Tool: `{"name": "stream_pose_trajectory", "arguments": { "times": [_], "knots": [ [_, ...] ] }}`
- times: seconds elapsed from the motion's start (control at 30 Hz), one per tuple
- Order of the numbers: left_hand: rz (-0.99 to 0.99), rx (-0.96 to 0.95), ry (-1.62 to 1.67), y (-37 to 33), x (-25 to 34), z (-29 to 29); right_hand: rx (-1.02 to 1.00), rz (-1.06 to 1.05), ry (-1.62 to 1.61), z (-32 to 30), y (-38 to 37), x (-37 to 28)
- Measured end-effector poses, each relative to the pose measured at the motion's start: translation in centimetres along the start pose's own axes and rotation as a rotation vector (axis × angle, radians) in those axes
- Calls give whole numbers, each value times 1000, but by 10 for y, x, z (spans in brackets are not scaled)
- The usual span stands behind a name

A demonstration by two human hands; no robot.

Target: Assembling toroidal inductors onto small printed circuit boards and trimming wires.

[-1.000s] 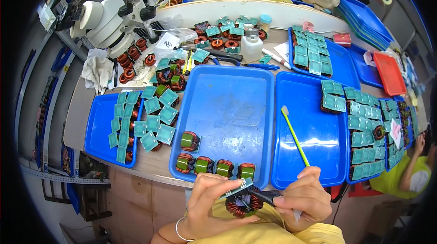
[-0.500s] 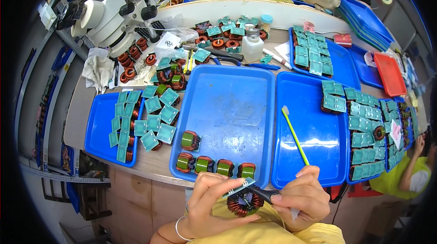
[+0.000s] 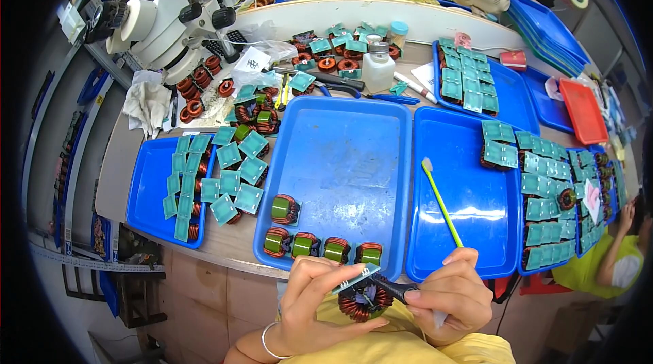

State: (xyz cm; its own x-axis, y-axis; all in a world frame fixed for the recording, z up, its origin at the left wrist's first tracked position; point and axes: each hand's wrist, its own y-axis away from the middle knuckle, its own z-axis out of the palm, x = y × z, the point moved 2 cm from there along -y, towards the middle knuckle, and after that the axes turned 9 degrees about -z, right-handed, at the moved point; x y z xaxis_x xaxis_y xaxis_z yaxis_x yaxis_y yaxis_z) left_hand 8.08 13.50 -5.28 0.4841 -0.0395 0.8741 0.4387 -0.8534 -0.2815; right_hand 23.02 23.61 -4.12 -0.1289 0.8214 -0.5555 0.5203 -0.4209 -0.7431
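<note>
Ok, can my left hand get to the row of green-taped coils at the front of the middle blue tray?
Probably yes, but not freely. The row of coils sits just beyond the left hand with nothing between them. That hand is holding a copper-wound coil, so it would need to let go first.

Both hands, left [image 3: 309, 303] and right [image 3: 452, 296], hold a copper-wound coil [image 3: 362, 301] just below the blue tray [image 3: 340, 160].

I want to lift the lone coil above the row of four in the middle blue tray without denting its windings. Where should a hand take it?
Probably by the green-wrapped middle band of the lone coil, coming from above with fingers on its two sides. It lies apart from the row of four on the middle blue tray, so both sides look free; the copper windings sit at its ends.
</note>
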Motion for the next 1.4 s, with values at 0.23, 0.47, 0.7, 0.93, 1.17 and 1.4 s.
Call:
{"name": "stream_pose_trajectory", "arguments": {
  "times": [0.23,0.47,0.7,0.93,1.17,1.4],
  "knots": [
    [-2,5,16,1,-2,1,11,-16,13,4,-2,0],
    [-11,0,14,1,-1,0,45,-4,2,3,1,0],
    [-16,-17,26,1,-4,0,16,9,-23,0,2,1],
    [-21,-19,22,2,-3,-1,45,4,-9,3,2,0],
    [-12,-9,34,3,-3,0,36,-6,-25,3,0,1],
    [-19,-14,32,3,-3,0,1,-6,-28,1,0,1]
  ]
}}
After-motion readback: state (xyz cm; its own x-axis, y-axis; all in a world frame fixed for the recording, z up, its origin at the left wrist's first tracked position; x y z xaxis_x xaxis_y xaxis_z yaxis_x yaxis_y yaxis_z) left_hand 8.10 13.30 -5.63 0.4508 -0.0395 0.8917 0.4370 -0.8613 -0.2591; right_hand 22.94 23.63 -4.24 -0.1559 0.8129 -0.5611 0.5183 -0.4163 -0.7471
